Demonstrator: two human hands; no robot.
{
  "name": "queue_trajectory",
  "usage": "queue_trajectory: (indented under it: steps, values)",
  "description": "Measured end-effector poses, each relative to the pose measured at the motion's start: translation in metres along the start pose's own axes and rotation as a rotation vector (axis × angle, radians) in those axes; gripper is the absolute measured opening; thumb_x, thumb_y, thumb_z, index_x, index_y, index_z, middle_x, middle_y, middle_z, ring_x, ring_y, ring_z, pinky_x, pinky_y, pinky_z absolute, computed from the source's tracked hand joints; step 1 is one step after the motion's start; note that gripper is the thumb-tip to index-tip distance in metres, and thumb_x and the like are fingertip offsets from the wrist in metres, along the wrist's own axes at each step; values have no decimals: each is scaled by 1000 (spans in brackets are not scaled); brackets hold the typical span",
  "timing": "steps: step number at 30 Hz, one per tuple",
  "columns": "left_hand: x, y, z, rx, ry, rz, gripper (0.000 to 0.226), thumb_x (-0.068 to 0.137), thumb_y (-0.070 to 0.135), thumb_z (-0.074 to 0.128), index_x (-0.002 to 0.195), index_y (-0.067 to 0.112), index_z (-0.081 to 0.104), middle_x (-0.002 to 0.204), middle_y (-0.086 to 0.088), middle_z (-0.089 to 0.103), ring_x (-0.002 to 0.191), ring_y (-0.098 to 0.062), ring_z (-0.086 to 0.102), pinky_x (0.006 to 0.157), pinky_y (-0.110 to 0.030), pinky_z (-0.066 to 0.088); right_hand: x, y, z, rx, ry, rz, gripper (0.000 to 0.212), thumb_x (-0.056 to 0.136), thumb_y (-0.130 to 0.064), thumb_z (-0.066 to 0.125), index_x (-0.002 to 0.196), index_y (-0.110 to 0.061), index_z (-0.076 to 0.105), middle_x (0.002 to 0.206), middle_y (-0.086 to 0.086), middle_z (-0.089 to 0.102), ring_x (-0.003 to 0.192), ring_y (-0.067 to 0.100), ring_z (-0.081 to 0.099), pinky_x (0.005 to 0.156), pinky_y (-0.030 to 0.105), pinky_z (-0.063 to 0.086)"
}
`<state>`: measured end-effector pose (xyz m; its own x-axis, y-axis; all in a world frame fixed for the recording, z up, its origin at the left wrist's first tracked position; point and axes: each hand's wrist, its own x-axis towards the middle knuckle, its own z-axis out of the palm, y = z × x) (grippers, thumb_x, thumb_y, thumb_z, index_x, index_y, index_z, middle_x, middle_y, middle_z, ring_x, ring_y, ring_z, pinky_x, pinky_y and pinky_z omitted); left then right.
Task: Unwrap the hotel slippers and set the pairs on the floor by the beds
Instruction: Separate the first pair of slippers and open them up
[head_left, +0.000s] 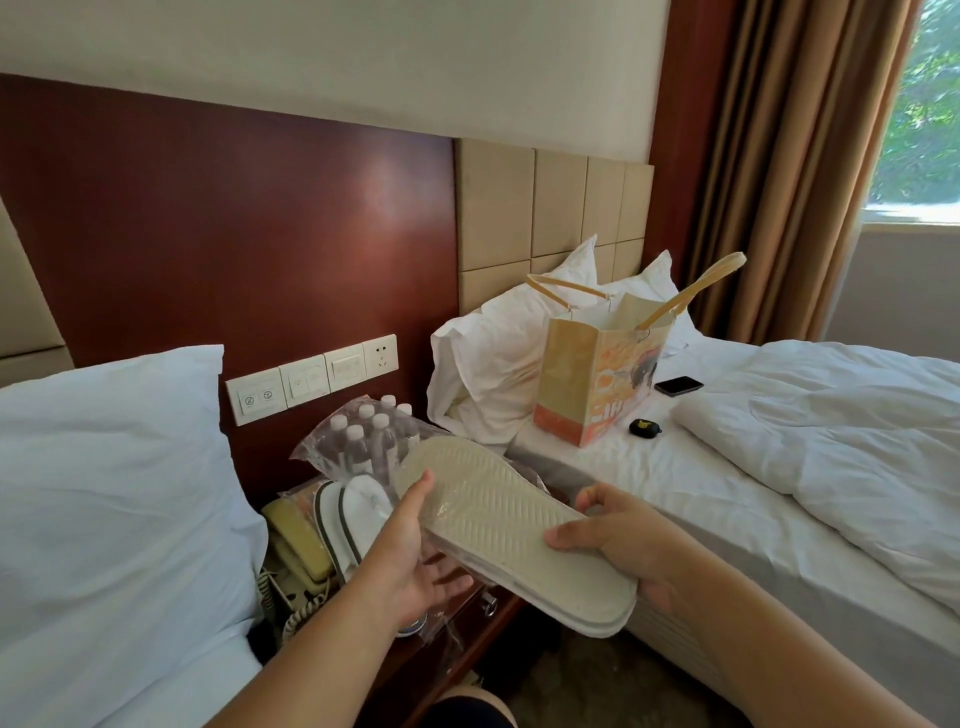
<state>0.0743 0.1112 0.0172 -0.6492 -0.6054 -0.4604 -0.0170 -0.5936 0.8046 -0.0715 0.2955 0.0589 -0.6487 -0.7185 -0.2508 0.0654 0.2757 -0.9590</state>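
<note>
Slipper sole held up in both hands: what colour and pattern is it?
The slipper sole is off-white, with a chevron-ridged tread across its middle. The head view shows it best.

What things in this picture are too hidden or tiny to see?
Head view:
- Slippers: soles face up, so their tops are hidden.
- Telephone: partly behind the other slipper pair.
- Wall switches: symbols too small to read.
- Floor: mostly hidden by the arms and cut off by the bottom edge.
</note>
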Motion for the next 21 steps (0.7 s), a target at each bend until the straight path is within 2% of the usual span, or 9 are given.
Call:
queue_trajectory:
  steps: [5, 9, 12, 15, 19, 21]
  values:
    - [18, -8, 1, -72, -3, -11, 45, 81, 36, 77, 116, 12, 60, 98, -18, 74, 87, -34, 73, 76, -54, 60, 16, 12, -6, -46, 10, 38, 70, 38, -26, 95, 97, -16, 58, 102, 15, 73, 91, 34, 72, 75, 50, 60]
    - [42, -14, 1, -38, 8, -58, 43, 83, 29, 76, 116, 6, 59, 96, -19, 75, 85, -35, 74, 74, -53, 61, 29, 26, -16, -88, 19, 81, 71, 38, -30, 95, 99, -18, 59, 99, 12, 74, 86, 31, 74, 74, 51, 62]
    - [65, -15, -1, -6, 59, -23, 38, 88, 26, 72, 120, 10, 58, 101, -17, 72, 85, -33, 73, 62, -44, 60, 37, 41, -28, -75, 40, 109, 69, 39, -27, 96, 96, -19, 59, 96, 13, 75, 84, 33, 74, 74, 55, 61]
    - [101, -15, -1, 53, 83, 47, 48, 90, 21, 70, 134, 19, 51, 117, -14, 68, 94, -33, 70, 68, -49, 60, 48, 55, -48, -66, 33, 140, 70, 37, -27, 96, 96, -18, 59, 96, 14, 75, 84, 33, 74, 77, 58, 59]
    - [137, -12, 3, 219, 122, 93, 49, 92, 16, 68, 134, 29, 47, 112, -9, 71, 73, -25, 74, 63, -44, 60, 55, 71, -73, -42, 37, 160, 67, 41, -26, 95, 97, -16, 59, 99, 16, 73, 88, 36, 73, 80, 54, 59]
    - [159, -12, 5, 299, 135, 85, 49, 94, 12, 65, 135, 30, 45, 116, -11, 70, 75, -25, 74, 60, -41, 60, 63, 80, -89, 5, 51, 155, 59, 47, -19, 95, 92, -13, 57, 96, 17, 71, 86, 37, 71, 73, 49, 57]
